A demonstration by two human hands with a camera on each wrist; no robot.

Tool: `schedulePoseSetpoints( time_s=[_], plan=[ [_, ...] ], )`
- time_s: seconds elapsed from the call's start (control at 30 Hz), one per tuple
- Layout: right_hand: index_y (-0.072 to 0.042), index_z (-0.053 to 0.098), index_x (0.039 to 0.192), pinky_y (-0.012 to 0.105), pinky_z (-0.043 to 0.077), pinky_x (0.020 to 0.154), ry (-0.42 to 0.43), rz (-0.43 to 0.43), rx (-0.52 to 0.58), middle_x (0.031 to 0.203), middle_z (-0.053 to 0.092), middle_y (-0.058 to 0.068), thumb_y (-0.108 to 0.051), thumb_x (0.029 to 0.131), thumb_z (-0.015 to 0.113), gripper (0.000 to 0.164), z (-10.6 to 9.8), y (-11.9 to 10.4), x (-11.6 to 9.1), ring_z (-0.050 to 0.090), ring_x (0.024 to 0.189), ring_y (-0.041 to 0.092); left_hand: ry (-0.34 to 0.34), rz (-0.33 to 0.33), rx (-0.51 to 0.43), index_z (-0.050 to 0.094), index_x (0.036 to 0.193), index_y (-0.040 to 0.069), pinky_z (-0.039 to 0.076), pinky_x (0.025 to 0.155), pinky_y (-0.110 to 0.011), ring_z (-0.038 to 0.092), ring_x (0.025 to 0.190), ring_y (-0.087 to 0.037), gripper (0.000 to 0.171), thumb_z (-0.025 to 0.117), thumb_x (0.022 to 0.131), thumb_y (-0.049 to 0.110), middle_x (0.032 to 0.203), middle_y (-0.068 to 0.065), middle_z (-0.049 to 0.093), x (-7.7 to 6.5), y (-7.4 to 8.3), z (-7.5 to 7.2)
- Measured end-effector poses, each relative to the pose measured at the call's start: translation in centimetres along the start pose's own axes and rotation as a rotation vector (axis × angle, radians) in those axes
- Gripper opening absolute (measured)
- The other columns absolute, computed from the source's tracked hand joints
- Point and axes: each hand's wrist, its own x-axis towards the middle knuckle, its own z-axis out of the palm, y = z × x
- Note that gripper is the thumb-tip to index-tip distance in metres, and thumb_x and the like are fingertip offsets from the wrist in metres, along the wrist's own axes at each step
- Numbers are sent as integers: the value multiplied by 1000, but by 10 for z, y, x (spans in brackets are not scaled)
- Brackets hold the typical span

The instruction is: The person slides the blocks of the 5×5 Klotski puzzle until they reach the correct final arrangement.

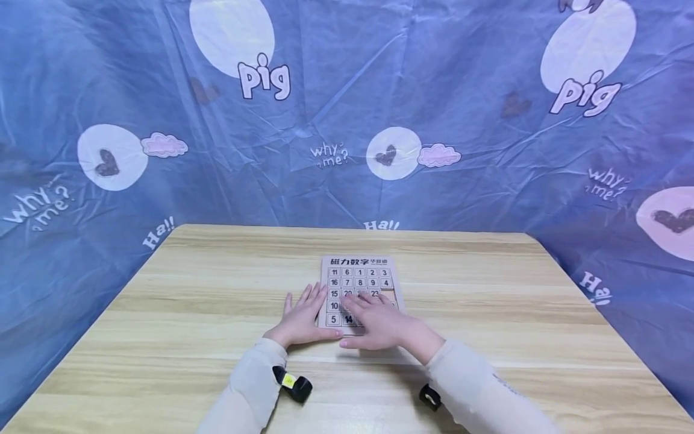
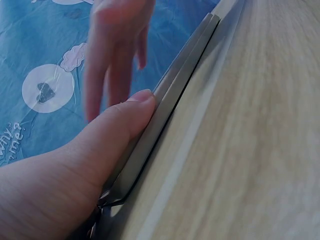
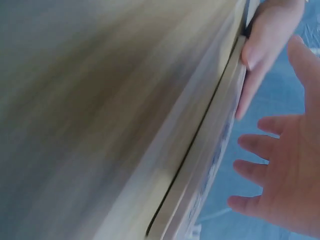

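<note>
On the wood-grained desk (image 1: 217,289), a rectangular number board (image 1: 353,283) is pointed lengthwise away, title farthest, touched by the left hand (image 1: 302,317), overhung by the right hand (image 1: 381,323), fingers outstretched.

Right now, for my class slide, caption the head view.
Left hand touching the edge of a number board, right hand over its lower tiles, on a wood-grain table.
</note>
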Motion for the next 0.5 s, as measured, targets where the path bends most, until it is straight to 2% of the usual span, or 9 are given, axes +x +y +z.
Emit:
schedulePoseSetpoints(
  time_s=[0.23, 0.5],
  plan=[
    [-11, 21, 138, 55, 13, 96, -29, -11, -53, 139, 23, 5, -68, 75, 36, 86, 1, -16, 23, 15, 126, 31, -12, -2, 7, 16, 138, 7, -7, 94, -57, 5, 128, -29, 102, 54, 65, 66, 141, -13, 11, 1, 1, -2],
    [-11, 23, 137, 54, 12, 96, -55, 10, -98, 139, 24, 2, -70, 73, 34, 88, 5, -18, 25, 16, 126, 31, -13, 2, 7, 16, 138, 6, -7, 94, -57, 5, 128, -29, 105, 52, 63, 70, 141, -14, 11, 0, 0, -1]
  ],
)
